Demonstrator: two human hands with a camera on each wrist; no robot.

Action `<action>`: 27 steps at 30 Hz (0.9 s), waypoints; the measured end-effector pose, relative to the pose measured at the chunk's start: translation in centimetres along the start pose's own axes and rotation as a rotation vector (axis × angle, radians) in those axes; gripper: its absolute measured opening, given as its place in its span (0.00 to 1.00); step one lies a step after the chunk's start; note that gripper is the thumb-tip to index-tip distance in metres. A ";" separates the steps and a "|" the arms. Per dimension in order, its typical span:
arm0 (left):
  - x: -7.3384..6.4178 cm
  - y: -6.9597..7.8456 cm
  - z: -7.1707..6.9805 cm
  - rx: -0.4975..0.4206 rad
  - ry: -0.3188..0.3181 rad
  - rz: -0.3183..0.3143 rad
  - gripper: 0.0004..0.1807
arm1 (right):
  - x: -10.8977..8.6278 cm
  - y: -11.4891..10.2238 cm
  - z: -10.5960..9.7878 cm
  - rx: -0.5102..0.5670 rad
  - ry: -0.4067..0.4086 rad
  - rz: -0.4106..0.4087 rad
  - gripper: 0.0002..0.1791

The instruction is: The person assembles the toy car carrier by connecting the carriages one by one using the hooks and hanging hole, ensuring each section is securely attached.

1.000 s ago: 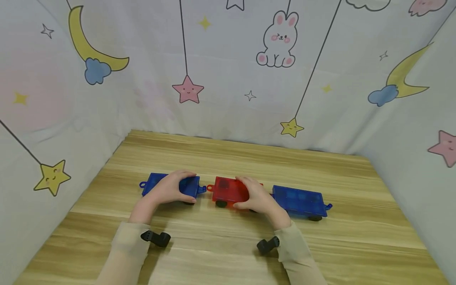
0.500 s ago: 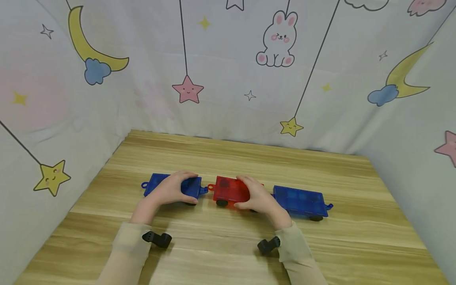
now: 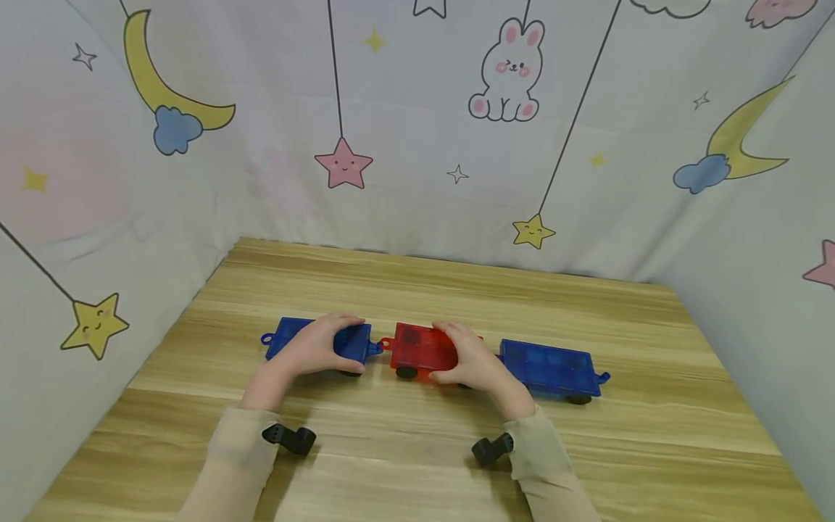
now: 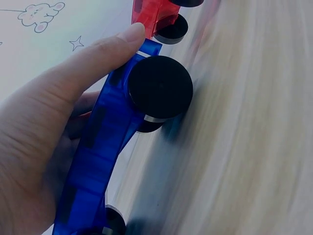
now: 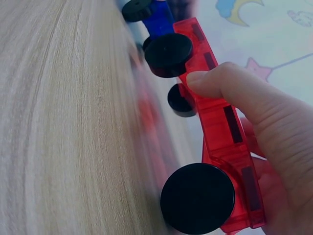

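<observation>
Three see-through toy wagons with black wheels stand in a row in the head view. My left hand grips the left blue wagon across its right part, thumb on the near side. The red wagon in the middle is held by my right hand, whose thumb lies along its near side in the right wrist view. The blue hook meets the red ring; whether they are linked I cannot tell. Behind my right hand, the join between the red wagon and the right blue wagon is hidden.
All the wagons are on a wood-grain table. A white cloth printed with stars, moons and a rabbit hangs at the back and sides. Each wrist carries a black camera mount, such as the left mount.
My left hand has slid the left blue wagon slightly to the right, closing the gap to the red wagon's ring. The right hand and the other wagons have hardly moved.
</observation>
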State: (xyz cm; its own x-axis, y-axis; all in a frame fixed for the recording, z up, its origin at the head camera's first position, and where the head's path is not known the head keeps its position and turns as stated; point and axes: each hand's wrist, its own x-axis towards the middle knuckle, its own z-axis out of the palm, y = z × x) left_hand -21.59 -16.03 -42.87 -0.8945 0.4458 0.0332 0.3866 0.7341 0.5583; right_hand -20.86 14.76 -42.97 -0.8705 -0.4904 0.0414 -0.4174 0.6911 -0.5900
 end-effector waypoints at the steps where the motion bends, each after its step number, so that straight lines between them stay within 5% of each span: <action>1: 0.0 0.0 0.0 -0.001 0.000 -0.002 0.47 | 0.0 0.0 0.0 -0.001 0.001 -0.002 0.47; 27: 0.2 0.4 0.5 0.017 0.011 0.017 0.46 | 0.0 -0.1 0.0 -0.003 -0.006 -0.003 0.47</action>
State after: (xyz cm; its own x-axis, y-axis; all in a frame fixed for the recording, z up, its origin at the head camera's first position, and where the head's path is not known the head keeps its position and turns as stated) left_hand -21.49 -15.42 -43.05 -0.8903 0.4525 0.0520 0.4054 0.7352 0.5433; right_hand -20.78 14.71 -42.93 -0.8676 -0.4958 0.0386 -0.4210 0.6911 -0.5875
